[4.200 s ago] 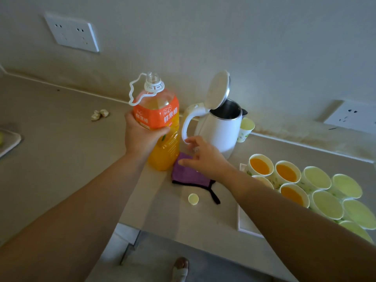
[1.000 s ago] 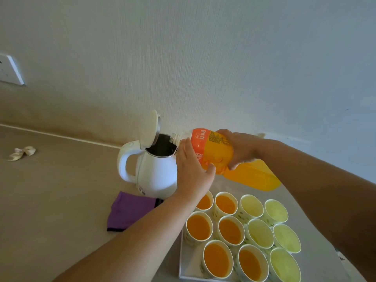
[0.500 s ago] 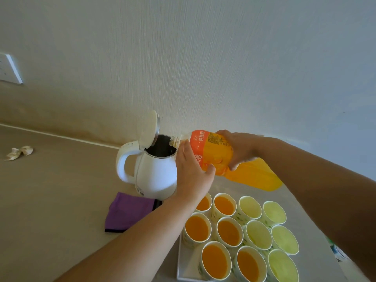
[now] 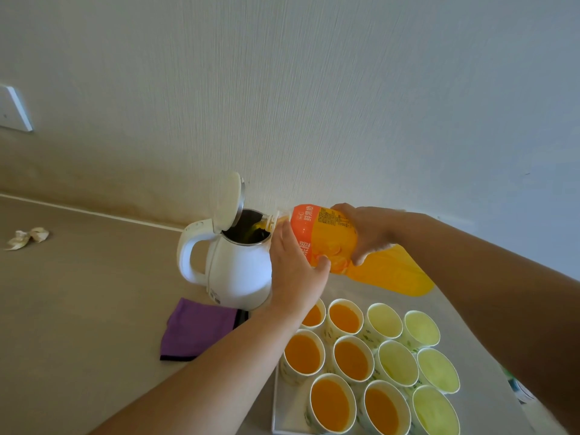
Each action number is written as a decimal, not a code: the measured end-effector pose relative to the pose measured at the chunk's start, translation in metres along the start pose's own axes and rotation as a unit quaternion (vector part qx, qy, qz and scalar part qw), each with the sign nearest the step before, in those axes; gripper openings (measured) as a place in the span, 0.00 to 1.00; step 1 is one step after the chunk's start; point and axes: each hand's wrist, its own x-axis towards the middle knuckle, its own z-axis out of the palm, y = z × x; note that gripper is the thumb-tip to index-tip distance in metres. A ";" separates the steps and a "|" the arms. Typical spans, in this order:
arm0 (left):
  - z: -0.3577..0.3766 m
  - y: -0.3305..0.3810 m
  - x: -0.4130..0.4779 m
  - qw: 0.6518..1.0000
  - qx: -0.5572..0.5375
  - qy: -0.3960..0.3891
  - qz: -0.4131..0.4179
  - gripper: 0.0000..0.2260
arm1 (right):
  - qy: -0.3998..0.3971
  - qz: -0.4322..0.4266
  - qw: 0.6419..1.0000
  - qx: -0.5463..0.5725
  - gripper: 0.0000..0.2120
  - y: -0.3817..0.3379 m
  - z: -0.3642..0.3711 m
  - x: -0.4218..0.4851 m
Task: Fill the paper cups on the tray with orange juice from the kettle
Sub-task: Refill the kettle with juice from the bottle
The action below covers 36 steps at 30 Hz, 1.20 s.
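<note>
Topping up the kettle (image 4: 241,274) from the juice bottle (image 4: 332,243)
Left hand (image 4: 295,271) and right hand (image 4: 364,230) wrap the tilted bottle. Tip slowly, mouth inside the rim. The tray (image 4: 279,403) lies near-right; its right-side paper cups (image 4: 386,320) are empty.

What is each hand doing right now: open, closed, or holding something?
Left hand: grips the juice bottle near its neck.
Right hand: grips the same bottle further back, tipped over the kettle.
</note>
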 end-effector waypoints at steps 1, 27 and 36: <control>0.000 -0.001 0.000 1.000 0.000 0.000 -0.001 0.39 | 0.000 0.000 1.000 0.000 0.55 0.000 0.000 0.000; -0.003 -0.008 -0.004 1.000 -0.002 -0.005 -0.003 0.39 | -0.014 0.010 1.000 -0.006 0.56 -0.006 0.004 0.001; -0.004 -0.011 -0.003 1.000 -0.003 -0.011 -0.004 0.39 | -0.019 0.014 1.000 -0.009 0.56 -0.008 0.004 0.002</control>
